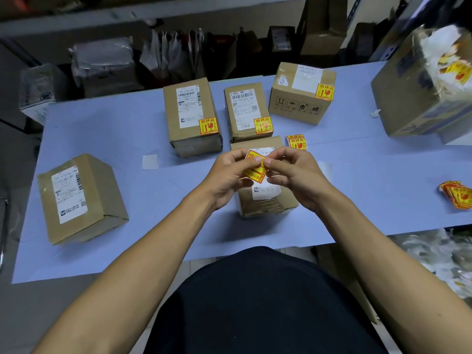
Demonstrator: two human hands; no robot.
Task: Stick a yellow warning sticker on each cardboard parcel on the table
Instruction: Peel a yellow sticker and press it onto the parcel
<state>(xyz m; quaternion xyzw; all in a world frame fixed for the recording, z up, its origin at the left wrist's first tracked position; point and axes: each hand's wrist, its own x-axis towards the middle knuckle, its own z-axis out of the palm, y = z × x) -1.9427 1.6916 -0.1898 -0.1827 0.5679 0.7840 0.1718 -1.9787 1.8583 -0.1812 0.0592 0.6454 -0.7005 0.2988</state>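
My left hand (228,175) and my right hand (293,175) together pinch a yellow warning sticker (255,167) above the nearest cardboard parcel (265,200), which shows no sticker on its visible top. Three parcels farther back each carry a yellow sticker: the tall one (191,118), the middle one (246,111) and the right one (301,93). A parcel at the left (81,198) has only a white label. A small stack of stickers (296,142) lies just behind the near parcel.
A big worn box (421,85) stands at the right edge of the blue table (127,139). More stickers (457,196) lie at the right. A white backing scrap (150,162) lies left of centre. Shelves with parcels stand behind.
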